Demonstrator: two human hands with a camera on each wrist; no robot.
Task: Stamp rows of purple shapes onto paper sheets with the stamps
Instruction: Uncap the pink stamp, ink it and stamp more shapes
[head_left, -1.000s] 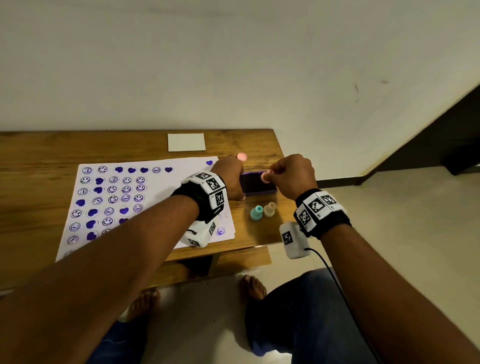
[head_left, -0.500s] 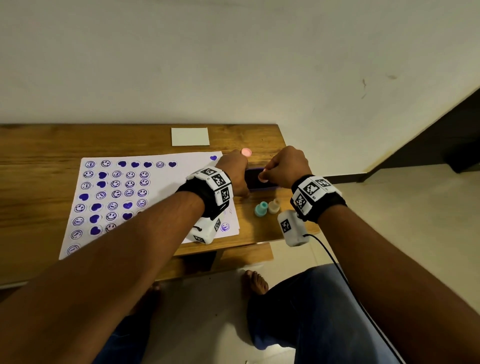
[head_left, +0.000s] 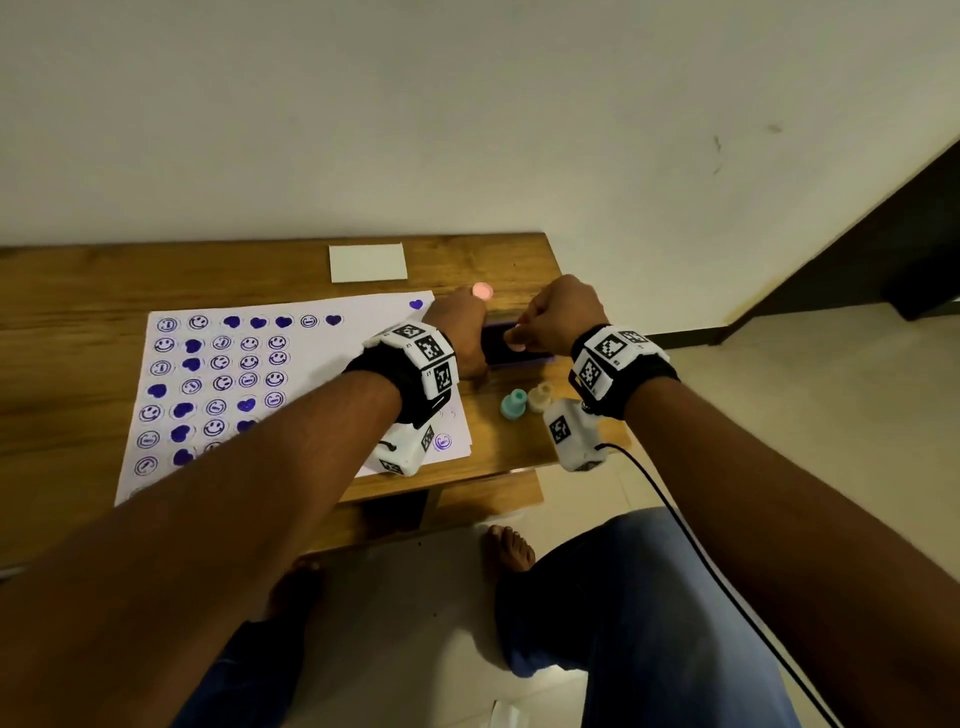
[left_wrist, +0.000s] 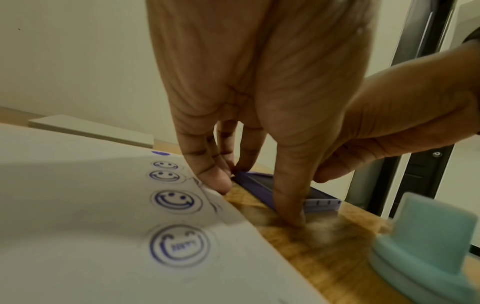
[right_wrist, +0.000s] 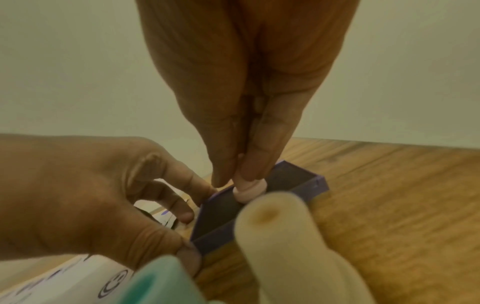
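Observation:
A white paper sheet (head_left: 322, 374) covered with purple smileys and hearts lies on the wooden table (head_left: 78, 322). A purple ink pad (head_left: 511, 356) sits just right of the sheet. My left hand (head_left: 457, 338) holds the pad's left end, with its thumb (left_wrist: 289, 211) at the near corner and its fingers (left_wrist: 215, 179) at the far one. My right hand (head_left: 558, 317) pinches a pink stamp (right_wrist: 249, 190), whose base is pressed upright on the pad's dark surface (right_wrist: 226, 209).
A teal stamp (head_left: 513, 404) and a cream stamp (head_left: 540, 397) stand close in front of the pad. A pink round thing (head_left: 482, 291) lies behind my left hand. A small white card (head_left: 368, 262) lies at the back. The table's right edge is just beyond the pad.
Both hands have stayed at the ink pad, with the pink stamp still held over it. Only the head view has shifted slightly.

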